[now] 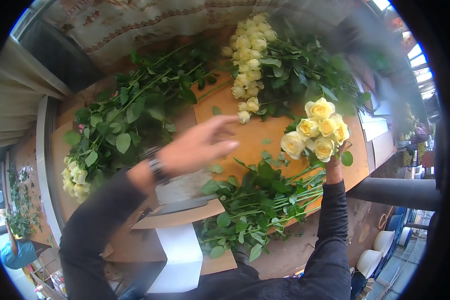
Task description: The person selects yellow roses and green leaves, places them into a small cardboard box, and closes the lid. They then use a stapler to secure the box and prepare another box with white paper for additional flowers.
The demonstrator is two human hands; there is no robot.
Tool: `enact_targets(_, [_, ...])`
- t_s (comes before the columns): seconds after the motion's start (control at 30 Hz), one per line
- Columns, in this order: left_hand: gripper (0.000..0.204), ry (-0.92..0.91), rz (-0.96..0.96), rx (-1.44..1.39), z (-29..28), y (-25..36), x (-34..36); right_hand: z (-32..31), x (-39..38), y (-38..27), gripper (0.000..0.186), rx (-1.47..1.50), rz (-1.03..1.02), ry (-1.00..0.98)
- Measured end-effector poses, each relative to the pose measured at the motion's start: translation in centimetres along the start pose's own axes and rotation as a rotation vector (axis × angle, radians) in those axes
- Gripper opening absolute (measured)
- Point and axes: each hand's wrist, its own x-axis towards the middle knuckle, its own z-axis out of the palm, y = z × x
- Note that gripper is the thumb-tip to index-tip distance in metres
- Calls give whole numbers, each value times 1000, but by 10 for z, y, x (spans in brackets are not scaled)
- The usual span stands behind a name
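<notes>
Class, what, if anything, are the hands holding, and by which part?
The right hand holds pale yellow roses, seemingly by the stems just below the blooms (grip partly hidden). The left hand holds nothing.

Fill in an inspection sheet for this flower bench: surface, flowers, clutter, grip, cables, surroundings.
Surface: orange-brown tabletop, largely covered by stems and foliage.
Flowers: rose bunch, pale yellow, held above the table; row of pale roses at the back; roses at left, beside heaped foliage; leafy stems near the front.
Clutter: loose leaves scattered on the tabletop; folded white panel at the near side.
Grip: left hand open, nothing visible in it; right hand closed just below the rose bunch's blooms.
Cables: nothing seen.
Surroundings: patterned cloth behind; white tubs at right; person in blue, far left.
</notes>
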Motion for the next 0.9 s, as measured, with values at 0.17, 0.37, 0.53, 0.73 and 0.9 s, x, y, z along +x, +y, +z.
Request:
enact_targets(0.17, [74, -109, -94, -570, 68, 1, 105, 22, 4, -6, 36, -50, -8, -45])
enact_targets(0.37, [64, -205, -89, -771, 106, 4, 130, 25, 9, -1, 39, -673, -201, 20])
enact_targets(0.53, [53, -162, -73, -489, 87, -3, 118, 23, 11, -9, 40, -789, -330, 93])
enact_targets(0.73, [42, -174, -77, -368, 86, 5, 97, 28, 17, -23, 44, -897, -431, 193])
enact_targets(0.9, [44, 54, -16, -310, 99, 17, 106, 45, 10, -37, 41, -1037, -431, 44])
